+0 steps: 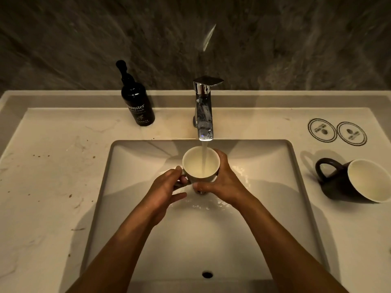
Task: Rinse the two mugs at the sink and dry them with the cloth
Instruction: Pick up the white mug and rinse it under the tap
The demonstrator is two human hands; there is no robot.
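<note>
1. Dim, warm light falls on a pale marble-look worktop (53,166) set against a dark stone wall (84,39).
2. A rectangular white sink (131,240) is sunk into the middle of the worktop, with an overflow hole (207,274) in its near wall.
3. The chrome tap (204,108) stands behind the sink, and water (204,157) runs from its spout straight down.
4. The stream falls into a mug (195,163) held upright over the sink, just below the spout; its inside is cream.
5. The left hand (167,187) grips the mug's handle, fingers curled round it.
6. The right hand (222,180) wraps the mug's right side, thumb across the near wall.
7. A second mug (359,180), dark outside and cream inside, lies tilted on the worktop right of the sink, handle to the left.
8. Two round coasters (336,132) lie behind it, touching each other.
9. A dark hand-wash bottle (137,102) stands left of the tap.
</note>
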